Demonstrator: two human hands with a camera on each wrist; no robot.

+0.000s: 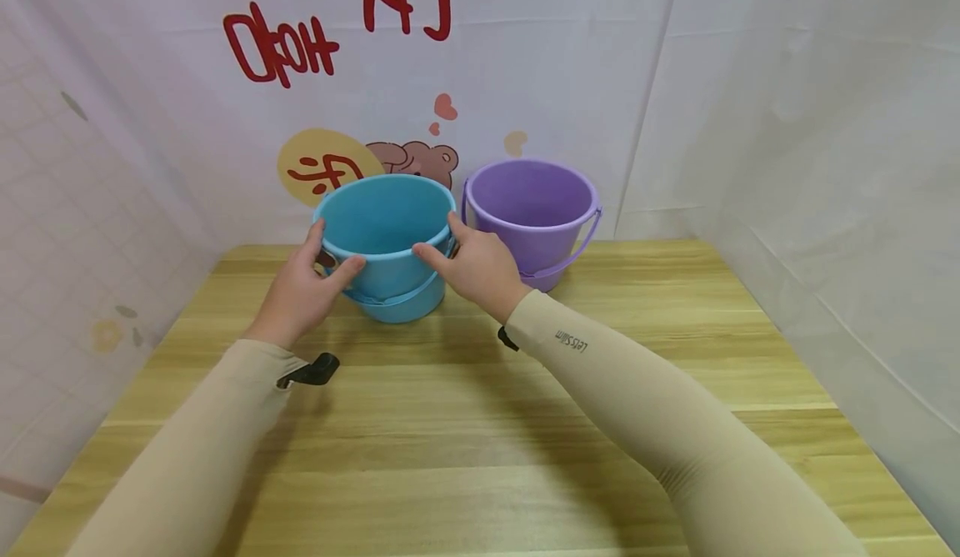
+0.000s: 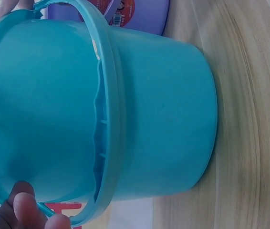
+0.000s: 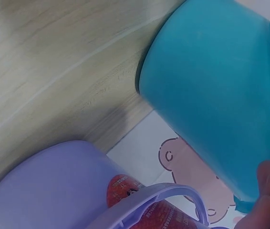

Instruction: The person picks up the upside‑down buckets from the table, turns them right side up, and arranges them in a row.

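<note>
A light-blue bucket stands upright on the wooden table, its handle hanging down across the front. My left hand grips the left side of its rim, thumb at the front and fingers round the side. On the right side of the rim, my right hand holds on with thumb and fingers. In the left wrist view the blue bucket fills the middle, with left fingers at its rim. A purple bucket stands close by on the right, behind my right hand.
The purple bucket's handle hangs at its front right, and a red label shows on its side in the right wrist view. Behind both buckets rises a white cloth backdrop printed with a bear and red lettering. Cloth walls border the wooden table.
</note>
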